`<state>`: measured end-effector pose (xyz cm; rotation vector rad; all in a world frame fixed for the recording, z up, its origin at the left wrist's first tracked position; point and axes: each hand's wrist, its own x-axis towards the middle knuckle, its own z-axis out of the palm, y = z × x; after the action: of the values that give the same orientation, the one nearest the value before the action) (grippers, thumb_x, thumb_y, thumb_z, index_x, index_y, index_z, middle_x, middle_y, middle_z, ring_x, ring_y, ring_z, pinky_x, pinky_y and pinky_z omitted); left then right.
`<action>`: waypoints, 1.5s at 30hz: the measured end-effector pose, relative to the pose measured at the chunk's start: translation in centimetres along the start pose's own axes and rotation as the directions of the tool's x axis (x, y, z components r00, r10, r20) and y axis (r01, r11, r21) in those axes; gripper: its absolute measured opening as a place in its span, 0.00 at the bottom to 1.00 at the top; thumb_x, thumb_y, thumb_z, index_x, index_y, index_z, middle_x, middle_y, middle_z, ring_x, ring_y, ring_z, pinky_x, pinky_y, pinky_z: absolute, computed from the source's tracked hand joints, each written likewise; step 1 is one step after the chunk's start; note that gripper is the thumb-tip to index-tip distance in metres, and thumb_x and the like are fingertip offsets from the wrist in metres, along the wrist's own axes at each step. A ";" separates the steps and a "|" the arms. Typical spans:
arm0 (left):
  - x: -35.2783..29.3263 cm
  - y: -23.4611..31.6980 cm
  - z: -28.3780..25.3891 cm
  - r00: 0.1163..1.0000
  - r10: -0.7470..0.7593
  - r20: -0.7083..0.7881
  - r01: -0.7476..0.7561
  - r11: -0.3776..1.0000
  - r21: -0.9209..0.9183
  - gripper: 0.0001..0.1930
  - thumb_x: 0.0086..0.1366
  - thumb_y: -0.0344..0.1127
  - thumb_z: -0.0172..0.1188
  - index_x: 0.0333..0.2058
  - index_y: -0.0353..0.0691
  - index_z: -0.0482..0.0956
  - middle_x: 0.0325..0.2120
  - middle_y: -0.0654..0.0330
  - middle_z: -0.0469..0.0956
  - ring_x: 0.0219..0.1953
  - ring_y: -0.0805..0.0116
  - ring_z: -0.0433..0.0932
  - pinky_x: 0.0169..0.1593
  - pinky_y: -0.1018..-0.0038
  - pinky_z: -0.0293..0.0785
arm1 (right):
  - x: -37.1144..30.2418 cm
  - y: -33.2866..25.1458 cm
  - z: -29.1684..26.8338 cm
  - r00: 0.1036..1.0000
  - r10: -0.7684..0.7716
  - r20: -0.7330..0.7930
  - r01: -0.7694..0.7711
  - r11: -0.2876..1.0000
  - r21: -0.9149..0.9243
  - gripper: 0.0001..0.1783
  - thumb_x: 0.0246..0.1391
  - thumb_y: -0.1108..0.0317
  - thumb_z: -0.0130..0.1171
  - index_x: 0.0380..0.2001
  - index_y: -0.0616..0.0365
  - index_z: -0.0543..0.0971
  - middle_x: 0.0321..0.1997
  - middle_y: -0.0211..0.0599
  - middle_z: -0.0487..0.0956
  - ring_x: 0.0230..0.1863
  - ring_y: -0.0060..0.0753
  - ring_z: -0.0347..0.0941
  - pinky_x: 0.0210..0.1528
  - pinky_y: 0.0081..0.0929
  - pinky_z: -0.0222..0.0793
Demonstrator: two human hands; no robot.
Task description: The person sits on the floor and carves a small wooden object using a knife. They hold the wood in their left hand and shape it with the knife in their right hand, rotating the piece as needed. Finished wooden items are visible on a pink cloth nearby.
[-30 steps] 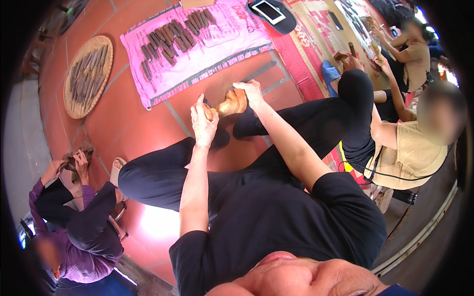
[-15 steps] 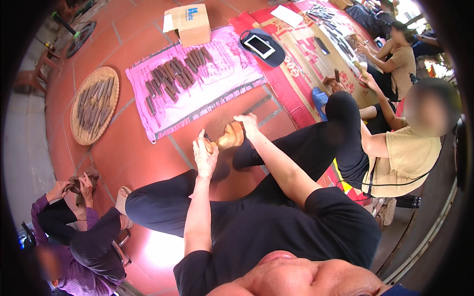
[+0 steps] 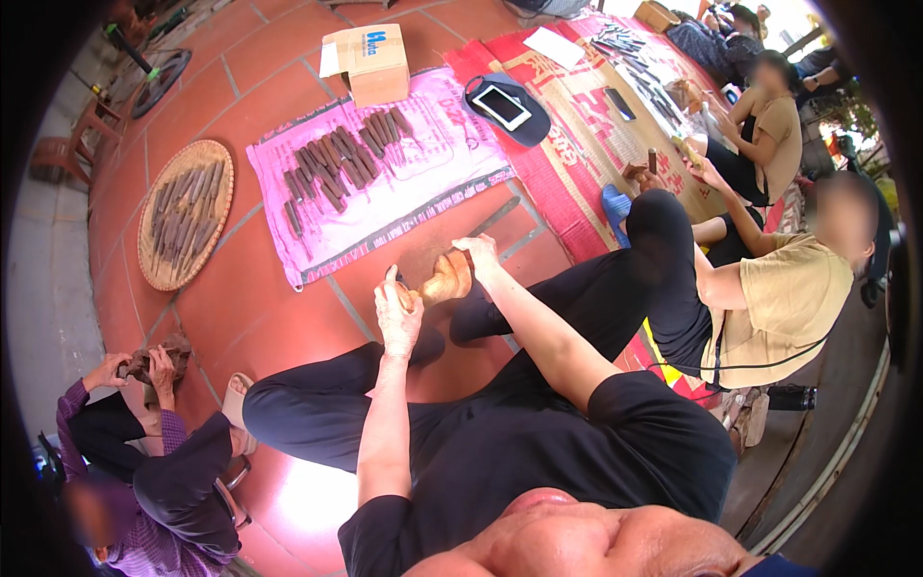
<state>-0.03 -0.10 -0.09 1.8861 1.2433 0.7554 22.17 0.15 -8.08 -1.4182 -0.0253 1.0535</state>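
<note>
In front of my crossed legs, a glossy tan-brown piece [image 3: 447, 278], which looks like wood, sits between my two hands. My left hand [image 3: 398, 313] is curled round its near left end, with a small dark tip showing by the thumb. My right hand [image 3: 477, 253] closes over its far right side, next to a dark edge. Fingers hide much of the piece, so its full shape cannot be made out. Just beyond my right hand, a long dark flat strip [image 3: 496, 213], resembling a blade, lies on the tiles.
Dark brown sticks [image 3: 336, 163] lie on a pink cloth [image 3: 433, 163] ahead, with a cardboard box [image 3: 370, 63] behind. A round woven tray [image 3: 225, 185] of sticks is at left. A cap [image 3: 535, 123] with a phone rests on a red mat. Co-workers sit on both sides.
My hands keep their hold on the tan-brown piece and have shifted very little. The view has tilted slightly. The nearest co-worker on the right has turned their head.
</note>
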 end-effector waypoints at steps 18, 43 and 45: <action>0.0 0.1 -0.1 1.000 -0.024 -0.005 0.025 1.000 0.019 0.34 0.51 0.27 0.58 0.59 0.45 0.59 0.42 0.51 0.65 0.47 0.52 0.67 0.52 0.62 0.66 | -3.1 -1.9 1.7 0.988 -0.012 0.153 0.022 0.998 -0.064 0.09 0.35 0.78 0.65 0.24 0.66 0.76 0.24 0.36 0.77 0.25 0.29 0.74 0.30 0.24 0.70; 0.2 -0.1 0.0 1.000 -0.020 0.002 0.020 1.000 0.007 0.34 0.51 0.27 0.58 0.59 0.45 0.59 0.45 0.50 0.65 0.51 0.51 0.66 0.54 0.62 0.64 | -3.1 -0.8 0.8 0.975 -0.115 0.191 0.128 0.990 -0.057 0.08 0.41 0.75 0.64 0.26 0.62 0.74 0.27 0.39 0.78 0.24 0.31 0.75 0.31 0.24 0.74; 0.1 -0.1 0.2 0.999 0.030 -0.025 -0.030 0.999 0.014 0.34 0.50 0.26 0.59 0.58 0.45 0.60 0.44 0.50 0.65 0.48 0.50 0.67 0.52 0.60 0.65 | -2.7 -0.5 0.5 0.975 -0.094 0.202 0.090 0.996 0.024 0.10 0.39 0.75 0.66 0.26 0.63 0.75 0.28 0.39 0.78 0.27 0.30 0.76 0.32 0.25 0.73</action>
<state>0.13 -0.01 -0.26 1.9154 1.2409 0.7911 20.58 -1.02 -6.06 -1.2789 -0.2289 1.1152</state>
